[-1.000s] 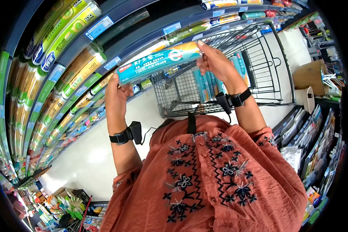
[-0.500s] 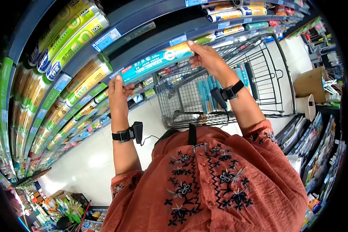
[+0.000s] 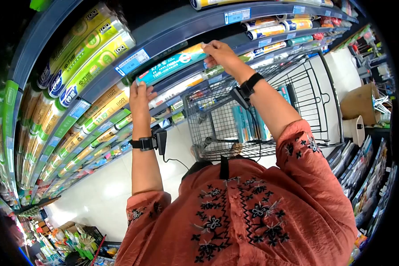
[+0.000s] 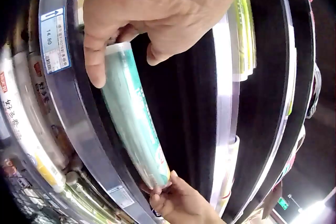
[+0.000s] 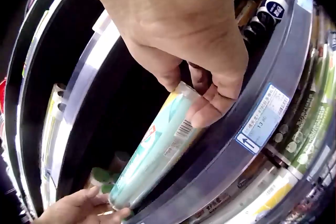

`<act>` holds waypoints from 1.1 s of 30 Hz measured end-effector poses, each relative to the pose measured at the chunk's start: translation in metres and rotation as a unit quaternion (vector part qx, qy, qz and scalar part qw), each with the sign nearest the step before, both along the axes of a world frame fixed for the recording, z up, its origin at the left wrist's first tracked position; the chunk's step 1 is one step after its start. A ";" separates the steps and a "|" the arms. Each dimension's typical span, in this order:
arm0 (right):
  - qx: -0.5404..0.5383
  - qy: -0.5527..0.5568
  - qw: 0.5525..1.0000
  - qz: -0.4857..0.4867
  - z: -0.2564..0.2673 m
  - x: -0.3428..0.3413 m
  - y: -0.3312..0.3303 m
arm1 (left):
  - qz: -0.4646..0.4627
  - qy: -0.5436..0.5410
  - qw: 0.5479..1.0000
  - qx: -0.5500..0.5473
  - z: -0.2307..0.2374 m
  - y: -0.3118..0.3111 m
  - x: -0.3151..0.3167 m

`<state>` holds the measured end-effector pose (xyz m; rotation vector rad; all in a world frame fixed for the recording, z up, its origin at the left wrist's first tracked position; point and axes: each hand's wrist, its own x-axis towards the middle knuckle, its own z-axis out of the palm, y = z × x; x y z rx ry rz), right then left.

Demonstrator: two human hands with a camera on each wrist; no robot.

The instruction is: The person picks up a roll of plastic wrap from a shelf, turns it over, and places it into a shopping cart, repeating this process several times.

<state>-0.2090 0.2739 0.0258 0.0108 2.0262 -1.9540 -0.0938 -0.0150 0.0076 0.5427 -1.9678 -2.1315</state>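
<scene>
A long teal roll (image 3: 173,64) with an orange end and printed lettering is held between both hands at the front of a dark shelf gap. My left hand (image 3: 141,104) holds its left end. In the left wrist view the fingers of the left hand (image 4: 163,8) come down around the white-capped end. The right hand (image 3: 226,57) grips the orange end. Seen from the right wrist, thumb and fingers of the right hand (image 5: 173,35) pinch that end beside a barcode. The roll (image 5: 157,150) slants across the shelf opening, over the shelf's front edge.
A wire shopping cart (image 3: 317,102) with several teal packs (image 3: 248,122) stands to the right. Green and yellow rolls (image 3: 93,53) fill the shelves at left. A price label (image 3: 133,62) sits on the shelf edge (image 3: 181,33). Hanging packs (image 3: 357,159) line the right side.
The roll, held in both hands, has moved from beside the cart toward the shelf and into the opening's front. The head view has shifted, so the cart appears lower.
</scene>
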 end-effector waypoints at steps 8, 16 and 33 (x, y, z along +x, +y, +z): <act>0.074 -0.014 0.997 -0.002 -0.025 -0.023 -0.025 | 0.001 -0.039 0.995 -0.096 -0.012 -0.009 -0.021; 0.090 -0.012 0.996 -0.023 -0.028 -0.021 -0.037 | 0.031 0.046 0.908 -0.415 -0.007 0.022 0.002; -0.039 -0.087 0.969 -0.226 -0.105 0.160 0.130 | -0.134 -0.001 0.805 -0.579 -0.018 0.038 -0.098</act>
